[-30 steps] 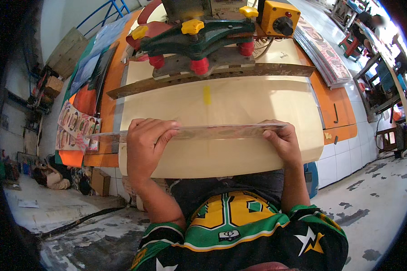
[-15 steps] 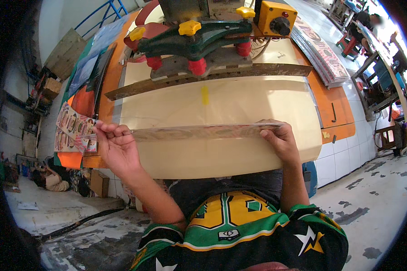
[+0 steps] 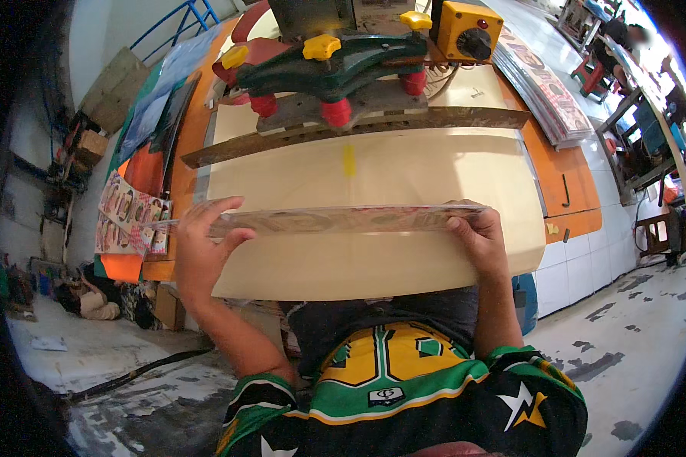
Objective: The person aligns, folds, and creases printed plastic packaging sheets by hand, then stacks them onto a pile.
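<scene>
A glossy printed plastic sheet (image 3: 343, 220) stretches across in front of me, tilted nearly edge-on above the cream work surface (image 3: 358, 270). My right hand (image 3: 476, 232) grips its right end, thumb on the near face and fingers behind. At the left end, my left hand (image 3: 206, 236) is open, with thumb and fingers spread apart around the sheet's end. A thin sliver of clear plastic sticks out to the left past that hand. Several printed sheets (image 3: 126, 221) with a pink checked pattern lie just left of it.
Beyond the sheet is a press with a dark green clamp (image 3: 335, 72), yellow knobs, red feet and a long metal bar (image 3: 465, 119). A yellow control box (image 3: 469, 32) stands beside it. Stacked printed sheets (image 3: 541, 95) and a hex key (image 3: 565, 190) lie at right.
My left hand has moved from the loose sheets to the left end of the held sheet, its fingers now spread. The right hand keeps its grip; the sheet's printed face shows more.
</scene>
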The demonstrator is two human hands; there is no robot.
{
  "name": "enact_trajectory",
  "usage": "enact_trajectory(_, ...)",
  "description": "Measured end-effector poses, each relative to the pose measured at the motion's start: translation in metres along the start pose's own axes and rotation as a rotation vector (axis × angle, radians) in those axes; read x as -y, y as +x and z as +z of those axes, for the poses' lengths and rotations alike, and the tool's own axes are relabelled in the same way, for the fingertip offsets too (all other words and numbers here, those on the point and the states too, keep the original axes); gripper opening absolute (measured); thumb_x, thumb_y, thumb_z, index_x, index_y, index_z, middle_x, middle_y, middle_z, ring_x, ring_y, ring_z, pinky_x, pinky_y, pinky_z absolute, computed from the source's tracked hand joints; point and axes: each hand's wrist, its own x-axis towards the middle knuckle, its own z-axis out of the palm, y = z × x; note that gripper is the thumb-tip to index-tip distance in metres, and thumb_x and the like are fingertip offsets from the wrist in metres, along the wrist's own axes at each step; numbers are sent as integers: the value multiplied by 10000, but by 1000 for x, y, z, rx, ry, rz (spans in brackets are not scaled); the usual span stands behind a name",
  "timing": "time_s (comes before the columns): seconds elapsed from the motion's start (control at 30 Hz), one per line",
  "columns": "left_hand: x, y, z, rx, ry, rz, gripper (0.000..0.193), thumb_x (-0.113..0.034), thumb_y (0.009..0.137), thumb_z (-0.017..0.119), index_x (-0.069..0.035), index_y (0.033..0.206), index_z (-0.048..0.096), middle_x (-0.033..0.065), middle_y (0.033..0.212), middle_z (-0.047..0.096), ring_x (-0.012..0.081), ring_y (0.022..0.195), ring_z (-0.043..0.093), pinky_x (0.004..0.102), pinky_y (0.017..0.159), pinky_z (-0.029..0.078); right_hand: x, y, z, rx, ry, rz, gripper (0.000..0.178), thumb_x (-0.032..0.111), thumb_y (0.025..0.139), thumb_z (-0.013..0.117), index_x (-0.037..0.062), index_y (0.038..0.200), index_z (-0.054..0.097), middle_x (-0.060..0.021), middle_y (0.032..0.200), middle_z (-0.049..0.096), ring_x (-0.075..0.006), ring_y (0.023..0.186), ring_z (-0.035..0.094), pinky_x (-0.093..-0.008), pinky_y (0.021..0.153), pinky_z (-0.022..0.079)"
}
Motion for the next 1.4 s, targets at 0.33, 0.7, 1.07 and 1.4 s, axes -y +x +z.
enact_trajectory(0.33, -16, -2, 47, -187, -78, 16, 206, -235, 969, 645, -68, 959, 763, 77, 885, 735, 255, 878, 665, 374, 866, 422, 4, -12, -20, -158, -6, -16, 229, 175, 960, 680, -37, 1038, 719, -15, 873, 687, -101, 768, 585, -266, 687, 470)
enact_trajectory(0.7, 59, -21, -17, -660, -2247, -95, 156, -178, 1054, 576, -51, 1082, 661, 40, 1023, 691, 208, 1005, 653, 314, 790, 507, 11, -12, -41, -100, -94, 11, 482, 398, 929, 745, -69, 1042, 718, -68, 961, 700, -151, 872, 625, -297, 767, 498)
enact_trajectory(1.07, 167, -39, -75, -939, -1279, -307, 297, -312, 1058, 587, -55, 1180, 671, 75, 1028, 759, 211, 1065, 687, 353, 882, 518, -25, -36, -124, -204, -141, -86, 311, 257, 962, 731, -17, 1090, 656, -102, 1075, 707, -186, 964, 629, -333, 856, 496)
enact_trajectory(1.4, 303, -62, -102, -1166, -1197, -591, 240, -283, 1050, 598, -68, 1107, 690, 12, 956, 719, 187, 966, 664, 299, 794, 486, -17, -63, -200, -185, -297, -60, 339, 297, 928, 792, 26, 1059, 634, -30, 968, 653, -150, 931, 585, -318, 873, 465)
